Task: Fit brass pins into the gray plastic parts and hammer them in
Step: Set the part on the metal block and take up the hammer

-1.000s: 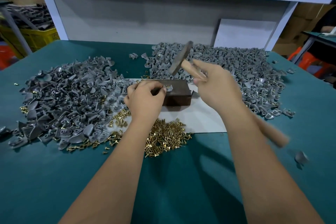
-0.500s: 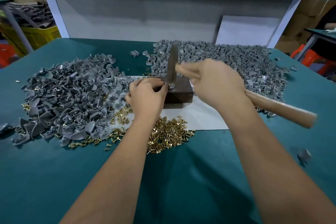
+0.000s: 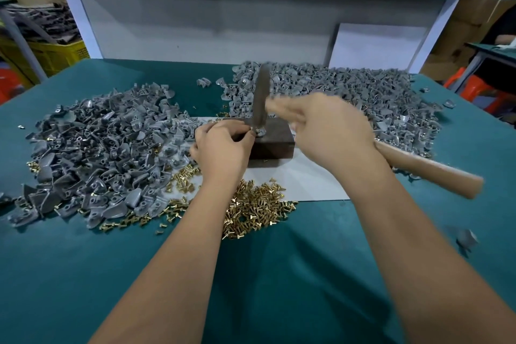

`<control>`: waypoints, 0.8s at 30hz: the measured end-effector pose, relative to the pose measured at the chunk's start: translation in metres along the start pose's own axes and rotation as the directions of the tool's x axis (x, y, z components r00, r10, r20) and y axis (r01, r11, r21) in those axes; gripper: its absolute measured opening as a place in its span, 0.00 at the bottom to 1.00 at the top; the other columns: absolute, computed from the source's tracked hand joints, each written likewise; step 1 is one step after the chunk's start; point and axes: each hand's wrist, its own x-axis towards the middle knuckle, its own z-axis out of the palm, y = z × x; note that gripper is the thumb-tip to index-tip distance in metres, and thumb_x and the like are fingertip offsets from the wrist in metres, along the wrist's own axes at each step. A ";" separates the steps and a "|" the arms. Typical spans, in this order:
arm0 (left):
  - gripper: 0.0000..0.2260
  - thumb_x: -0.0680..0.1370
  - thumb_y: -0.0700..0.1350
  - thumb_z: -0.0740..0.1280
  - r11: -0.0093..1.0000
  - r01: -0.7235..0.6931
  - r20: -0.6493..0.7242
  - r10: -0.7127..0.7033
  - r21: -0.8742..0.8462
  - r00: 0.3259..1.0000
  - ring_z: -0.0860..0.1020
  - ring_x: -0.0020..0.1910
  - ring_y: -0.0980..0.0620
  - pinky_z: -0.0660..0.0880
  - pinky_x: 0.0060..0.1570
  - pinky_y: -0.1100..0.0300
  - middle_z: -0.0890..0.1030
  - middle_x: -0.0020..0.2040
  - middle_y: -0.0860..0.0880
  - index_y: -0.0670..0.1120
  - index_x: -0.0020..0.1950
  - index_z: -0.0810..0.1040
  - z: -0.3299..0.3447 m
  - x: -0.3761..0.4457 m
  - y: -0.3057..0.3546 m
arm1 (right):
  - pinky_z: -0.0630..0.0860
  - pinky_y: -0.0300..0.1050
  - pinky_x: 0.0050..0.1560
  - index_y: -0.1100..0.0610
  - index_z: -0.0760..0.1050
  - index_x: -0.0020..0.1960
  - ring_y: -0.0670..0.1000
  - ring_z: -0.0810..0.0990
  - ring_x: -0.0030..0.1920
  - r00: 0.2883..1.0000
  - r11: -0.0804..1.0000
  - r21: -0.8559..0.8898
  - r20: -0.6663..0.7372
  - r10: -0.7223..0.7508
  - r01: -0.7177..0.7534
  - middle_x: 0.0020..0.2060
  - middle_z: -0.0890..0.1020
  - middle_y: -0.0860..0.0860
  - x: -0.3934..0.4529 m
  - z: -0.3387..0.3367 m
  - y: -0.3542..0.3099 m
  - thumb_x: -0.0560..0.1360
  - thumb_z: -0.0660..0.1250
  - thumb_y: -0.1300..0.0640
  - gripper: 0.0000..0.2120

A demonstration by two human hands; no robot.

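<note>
A small, light, stiff gray part point(image 3: 259, 131) is pinched by the left hand point(image 3: 220, 145) on the block point(image 3: 275, 142) mid-bench; the hammer point(image 3: 261, 103) is gripped by the right hand point(image 3: 329, 131); edge-holding seems safest.

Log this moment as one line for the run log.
step: hammering pin | left hand: pinches gray part on dark block | right hand: grips hammer, head down on part

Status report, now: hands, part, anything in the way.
Left hand pinches part on block. Right hand grips hammer, head on part. Nothing in the way.
</note>
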 end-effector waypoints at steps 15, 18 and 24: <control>0.06 0.78 0.50 0.68 0.992 0.041 0.074 -0.032 -0.121 0.997 0.61 0.65 0.52 0.56 0.59 0.56 0.77 0.52 0.64 0.60 0.42 0.78 -0.002 -0.002 0.001 | 0.68 0.40 0.33 0.37 0.67 0.69 0.53 0.75 0.43 0.959 0.930 0.273 -0.073 0.273 -0.244 0.57 0.81 0.47 0.003 0.026 0.022 0.80 0.59 0.59 0.23; 0.07 0.79 0.48 0.67 0.987 0.059 0.096 -0.045 -0.152 0.994 0.61 0.66 0.50 0.57 0.62 0.54 0.76 0.52 0.64 0.58 0.41 0.77 -0.003 -0.003 0.003 | 0.58 0.39 0.29 0.42 0.71 0.64 0.51 0.69 0.34 0.907 0.893 0.225 -0.076 0.415 -0.390 0.43 0.79 0.50 0.001 0.040 0.042 0.79 0.58 0.59 0.18; 0.06 0.79 0.49 0.66 0.986 0.068 0.107 -0.052 -0.150 0.993 0.61 0.67 0.49 0.59 0.67 0.49 0.75 0.53 0.62 0.57 0.43 0.78 -0.004 -0.001 0.004 | 0.68 0.47 0.43 0.52 0.77 0.59 0.59 0.72 0.48 0.873 0.869 0.100 0.101 0.476 -0.485 0.52 0.79 0.57 -0.006 0.055 0.059 0.78 0.58 0.57 0.13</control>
